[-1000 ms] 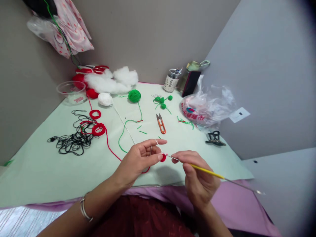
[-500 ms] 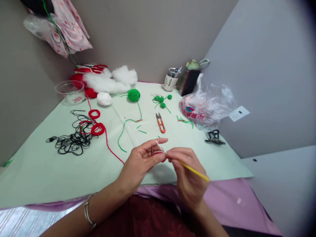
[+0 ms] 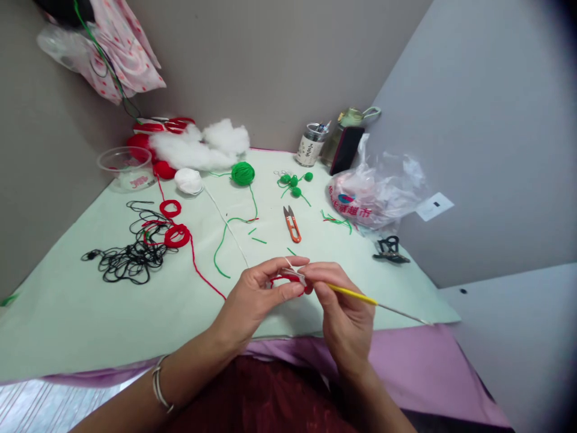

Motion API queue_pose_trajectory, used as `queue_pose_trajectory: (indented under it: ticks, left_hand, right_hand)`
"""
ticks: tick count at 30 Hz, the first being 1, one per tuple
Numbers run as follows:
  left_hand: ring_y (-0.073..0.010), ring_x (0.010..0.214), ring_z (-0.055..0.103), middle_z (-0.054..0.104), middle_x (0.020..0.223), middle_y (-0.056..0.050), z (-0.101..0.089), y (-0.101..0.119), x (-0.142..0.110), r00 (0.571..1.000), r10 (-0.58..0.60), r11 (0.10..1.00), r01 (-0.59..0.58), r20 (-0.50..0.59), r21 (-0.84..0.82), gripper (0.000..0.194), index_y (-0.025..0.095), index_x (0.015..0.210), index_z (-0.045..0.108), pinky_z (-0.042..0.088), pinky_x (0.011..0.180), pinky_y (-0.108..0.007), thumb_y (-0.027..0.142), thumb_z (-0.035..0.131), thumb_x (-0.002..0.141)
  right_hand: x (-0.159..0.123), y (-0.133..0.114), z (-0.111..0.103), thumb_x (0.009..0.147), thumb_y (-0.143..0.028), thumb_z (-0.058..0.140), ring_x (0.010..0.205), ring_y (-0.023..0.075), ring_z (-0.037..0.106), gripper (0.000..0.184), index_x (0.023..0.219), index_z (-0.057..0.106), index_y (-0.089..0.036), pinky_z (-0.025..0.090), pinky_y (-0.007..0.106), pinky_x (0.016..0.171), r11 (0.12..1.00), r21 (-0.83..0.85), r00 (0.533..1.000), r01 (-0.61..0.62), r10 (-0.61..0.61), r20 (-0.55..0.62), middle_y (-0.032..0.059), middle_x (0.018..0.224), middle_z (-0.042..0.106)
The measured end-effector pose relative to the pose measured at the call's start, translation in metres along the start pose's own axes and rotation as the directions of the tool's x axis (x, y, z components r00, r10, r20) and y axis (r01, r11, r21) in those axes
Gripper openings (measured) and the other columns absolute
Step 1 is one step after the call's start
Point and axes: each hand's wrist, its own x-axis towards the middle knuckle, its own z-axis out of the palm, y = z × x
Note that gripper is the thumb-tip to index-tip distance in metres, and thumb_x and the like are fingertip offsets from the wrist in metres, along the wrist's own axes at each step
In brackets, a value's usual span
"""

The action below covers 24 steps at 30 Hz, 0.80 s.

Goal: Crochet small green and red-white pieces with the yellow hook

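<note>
Over the counter, left grip pinches red yarnwork; right grip holds yellow hook, lying flatter than moments ago; stitching apparently under way.

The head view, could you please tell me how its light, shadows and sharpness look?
Head view: soft, even light; faint shadow on the table below the left hand and right hand; small highlights on the bag; dark, blurred upper right corner; snips fairly crisp, but stitches in the red yarn at the fingers too small to tell.
</note>
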Motion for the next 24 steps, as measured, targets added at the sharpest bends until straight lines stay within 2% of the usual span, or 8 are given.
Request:
queue_pose_trajectory:
  ticks: [2, 5, 9, 12, 16, 20, 24]
  left_hand:
    - [-0.0128, 0.086, 0.069, 0.081, 0.088, 0.002, 0.000, -0.001, -0.001, 1.000, 0.010, 1.000, -0.010, 0.000, 0.010, 0.038, 0.031, 0.115, 0.084, 0.050, 0.088, -0.026, 0.025, 0.092, 0.079]
    - [-0.0127, 0.083, 0.069, 0.081, 0.088, 0.002, 0.000, -0.001, -0.001, 1.000, -0.018, 0.998, 0.018, -0.004, -0.055, 0.046, 0.031, 0.121, 0.082, 0.050, 0.086, -0.026, 0.023, 0.093, 0.077]
    - [-0.0119, 0.078, 0.066, 0.078, 0.085, 0.001, 0.001, 0.001, -0.001, 1.000, -0.025, 0.998, 0.024, -0.015, -0.053, 0.045, 0.028, 0.120, 0.082, 0.049, 0.078, -0.025, 0.024, 0.093, 0.076]
    - [-0.0100, 0.067, 0.060, 0.073, 0.079, 0.002, 0.000, 0.004, -0.001, 0.999, -0.027, 1.000, 0.027, -0.016, -0.008, 0.046, 0.025, 0.121, 0.082, 0.044, 0.066, -0.024, 0.028, 0.093, 0.076]
    - [-0.0093, 0.062, 0.058, 0.069, 0.077, 0.002, -0.002, 0.006, -0.002, 0.998, -0.060, 0.998, 0.060, -0.001, 0.008, 0.047, 0.023, 0.124, 0.080, 0.039, 0.060, -0.024, 0.031, 0.090, 0.079]
    - [-0.0103, 0.068, 0.063, 0.070, 0.082, 0.001, -0.003, 0.006, -0.004, 0.999, -0.049, 0.999, 0.049, 0.006, -0.011, 0.044, 0.023, 0.124, 0.080, 0.044, 0.066, -0.024, 0.030, 0.089, 0.081]
    - [-0.0127, 0.072, 0.064, 0.071, 0.080, 0.001, -0.003, 0.005, -0.004, 1.000, -0.004, 1.000, 0.004, 0.009, 0.008, 0.044, 0.023, 0.123, 0.080, 0.048, 0.072, -0.026, 0.029, 0.089, 0.081]
  right_hand:
    - [-0.002, 0.002, -0.001, 0.102, -0.019, 0.065, 0.088, 0.0176, 0.070, 0.021, 0.106, 0.082, -0.030, 0.058, 0.031, 0.076, 1.000, -0.008, 1.000, 0.005, -0.005, -0.017, 0.0033, 0.098, 0.079]
    - [-0.002, 0.004, -0.004, 0.102, -0.021, 0.065, 0.077, 0.0157, 0.068, 0.018, 0.105, 0.082, -0.028, 0.057, 0.030, 0.070, 0.998, 0.045, 0.998, -0.053, 0.054, -0.036, 0.0030, 0.096, 0.078]
    - [0.002, 0.006, -0.006, 0.102, -0.025, 0.066, 0.073, 0.0145, 0.069, 0.015, 0.103, 0.081, -0.026, 0.058, 0.029, 0.068, 0.977, 0.185, 0.994, -0.104, 0.108, -0.008, 0.0035, 0.094, 0.079]
    - [0.007, 0.005, -0.004, 0.101, -0.028, 0.067, 0.068, 0.0141, 0.069, 0.014, 0.099, 0.080, -0.023, 0.058, 0.028, 0.064, 0.943, 0.305, 0.990, -0.132, 0.143, -0.014, 0.0045, 0.089, 0.079]
    - [0.010, 0.003, -0.004, 0.104, -0.031, 0.062, 0.065, 0.0144, 0.069, 0.019, 0.096, 0.076, -0.021, 0.058, 0.026, 0.060, 0.911, 0.375, 0.984, -0.172, 0.178, 0.019, 0.0046, 0.083, 0.078]
    - [0.008, 0.001, -0.009, 0.106, -0.030, 0.058, 0.068, 0.0146, 0.071, 0.021, 0.097, 0.074, -0.021, 0.060, 0.027, 0.062, 0.933, 0.329, 0.989, -0.147, 0.138, 0.050, 0.0048, 0.088, 0.079]
    - [0.002, -0.005, -0.013, 0.108, -0.024, 0.053, 0.076, 0.0167, 0.072, 0.020, 0.104, 0.073, -0.022, 0.061, 0.032, 0.069, 0.995, 0.100, 0.999, -0.026, 0.023, 0.031, 0.0053, 0.095, 0.078]
